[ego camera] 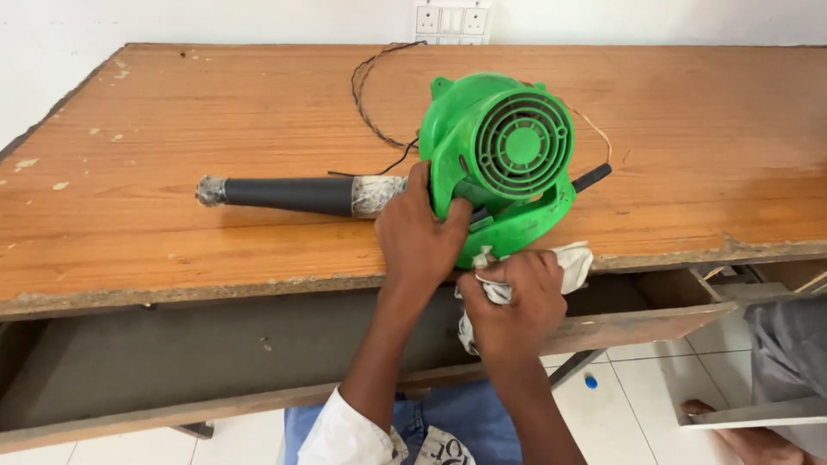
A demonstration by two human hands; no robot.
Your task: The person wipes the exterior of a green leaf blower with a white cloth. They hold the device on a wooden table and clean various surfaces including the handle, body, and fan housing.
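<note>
Head view: the left hand (419, 231) is gripping the green plastic electric blower with a round grilled vent (500, 164), fingers wrapped around its body where the black nozzle tube (289, 195) joins. The blower is lying on its side near the front edge of the worn wooden tabletop (215, 112), roughly mid-width, nozzle pointing toward the left edge. The right hand (512, 301) is bunching a crumpled white cloth with dark print (573, 263), fingers closed tight on it, pressing it against the blower's lower handle part right at the front edge.

A twisted thin dark cord (369, 103) is running from the blower toward the white wall switch plate (451, 19) at the back edge; cannot tell if it is plugged in.

Risks, as judgement: the blower is sitting close to the front edge, so a hard wiping push could be sliding it off into the open gap under the top. If the cord is live, a finger bumping the trigger could be starting the fan, and loose cloth could be drawing toward the vent. Cord looks frayed near the body, so tugging may be straining it.

Another person's bare foot (741, 435) is showing at the lower right on the tiled floor (655, 387).
</note>
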